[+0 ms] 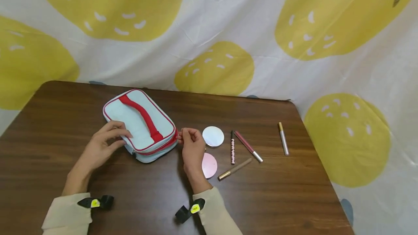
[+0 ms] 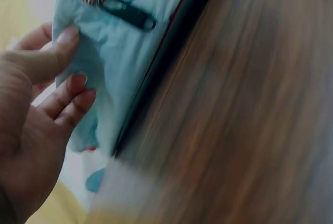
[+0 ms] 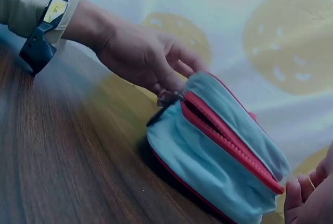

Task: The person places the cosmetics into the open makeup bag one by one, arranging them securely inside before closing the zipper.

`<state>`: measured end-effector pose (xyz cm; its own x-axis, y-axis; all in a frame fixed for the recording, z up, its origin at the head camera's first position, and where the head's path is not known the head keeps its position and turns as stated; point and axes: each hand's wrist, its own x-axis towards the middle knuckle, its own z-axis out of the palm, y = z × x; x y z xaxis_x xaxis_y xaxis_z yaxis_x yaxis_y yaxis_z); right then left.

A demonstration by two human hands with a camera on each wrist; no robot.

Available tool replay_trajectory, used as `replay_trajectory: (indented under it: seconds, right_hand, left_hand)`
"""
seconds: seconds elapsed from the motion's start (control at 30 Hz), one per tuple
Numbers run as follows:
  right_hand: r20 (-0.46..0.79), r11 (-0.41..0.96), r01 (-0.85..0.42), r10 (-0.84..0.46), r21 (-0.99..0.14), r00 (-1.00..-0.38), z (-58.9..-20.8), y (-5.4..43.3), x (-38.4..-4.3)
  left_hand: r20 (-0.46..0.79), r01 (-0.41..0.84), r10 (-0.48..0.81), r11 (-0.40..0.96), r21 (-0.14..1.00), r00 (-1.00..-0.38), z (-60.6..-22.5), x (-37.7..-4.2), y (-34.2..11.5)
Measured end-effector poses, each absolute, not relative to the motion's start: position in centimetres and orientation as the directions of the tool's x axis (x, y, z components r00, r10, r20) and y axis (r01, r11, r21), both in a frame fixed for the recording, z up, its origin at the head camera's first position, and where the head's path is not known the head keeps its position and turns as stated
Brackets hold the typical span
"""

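A light blue cosmetic bag (image 1: 135, 122) with red piping and a red carry strap (image 1: 143, 115) lies on the table. My left hand (image 1: 104, 144) holds its near left edge, thumb on the side, fingers on top. Close by that thumb hangs a black zipper pull (image 2: 127, 13). At the bag's right corner, my right hand (image 1: 193, 151) pinches at the red zipper (image 1: 163, 147); whether a second pull is between the fingertips is hidden. Along the front side, the zipper (image 3: 229, 141) is parted by a narrow gap. Only the right hand's fingers (image 3: 294, 193) enter the right wrist view.
Right of my right hand lie a white round compact (image 1: 213, 136), a partly covered pink disc (image 1: 210, 165), a patterned pen (image 1: 232, 149), a pinkish-red tube (image 1: 248, 146) and a brown-gold pencil (image 1: 235, 169). A gold-silver tube (image 1: 283, 139) is farther right. Behind the table (image 1: 277, 198) hangs a printed curtain (image 1: 215, 17).
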<state>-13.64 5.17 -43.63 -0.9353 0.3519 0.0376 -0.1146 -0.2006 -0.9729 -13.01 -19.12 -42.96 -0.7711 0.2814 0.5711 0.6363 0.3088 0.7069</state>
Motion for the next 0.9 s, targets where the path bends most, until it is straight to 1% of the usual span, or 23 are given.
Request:
replay_trajectory:
  seconds: [0.13, 0.2, 0.27, 0.37, 0.43, 0.53, 0.6, 0.67, 0.73, 0.83, 0.9]
  right_hand:
    - [0.096, -0.106, -0.133, 0.298, -0.985, -0.95, -42.8, 5.1, -13.8]
    - [0.134, -0.035, -0.149, 0.27, -0.988, -0.953, -42.4, 5.2, -13.8]
    - [0.166, 0.066, -0.155, 0.256, -0.986, -0.952, -42.0, 5.4, -13.6]
    - [0.204, 0.204, -0.157, 0.236, -0.966, -0.95, -41.8, 5.8, -13.6]
    - [0.222, 0.252, -0.166, 0.211, -0.953, -0.952, -41.8, 6.0, -13.7]
    - [0.208, 0.24, -0.172, 0.133, -0.955, -0.969, -42.1, 6.2, -13.9]
    - [0.175, 0.211, -0.157, 0.068, -0.965, -0.982, -42.2, 6.2, -13.9]
    - [0.136, 0.182, -0.131, 0.018, -0.975, -0.99, -42.2, 5.9, -13.7]
    - [0.11, 0.159, -0.11, -0.007, -0.981, -0.994, -42.2, 5.5, -13.3]
    - [0.092, 0.154, -0.092, -0.005, -0.984, -0.996, -42.1, 4.5, -12.4]
    - [0.091, 0.174, -0.091, -0.005, -0.981, -0.996, -42.0, 3.9, -11.8]
  left_hand:
    - [0.493, 0.577, 0.309, 0.321, 0.751, -0.813, -43.2, -13.5, -20.1]
    - [0.459, 0.547, 0.305, 0.354, 0.759, -0.834, -43.2, -13.8, -20.2]
    - [0.437, 0.52, 0.285, 0.411, 0.749, -0.853, -43.1, -13.8, -20.0]
    - [0.412, 0.449, 0.191, 0.503, 0.739, -0.891, -42.2, -13.6, -19.3]
    - [0.385, 0.369, 0.092, 0.554, 0.746, -0.918, -41.5, -13.2, -18.7]
    - [0.325, 0.235, -0.054, 0.58, 0.78, -0.944, -40.3, -12.6, -17.6]
    - [0.273, 0.165, -0.102, 0.58, 0.798, -0.957, -39.6, -12.3, -17.0]
    - [0.233, 0.123, -0.117, 0.583, 0.803, -0.965, -39.1, -12.1, -16.4]
    - [0.212, 0.115, -0.1, 0.586, 0.802, -0.972, -39.0, -12.0, -16.1]
    - [0.207, 0.124, -0.078, 0.583, 0.803, -0.975, -39.2, -12.1, -16.2]
    - [0.213, 0.12, -0.097, 0.573, 0.811, -0.972, -39.6, -12.1, -16.4]
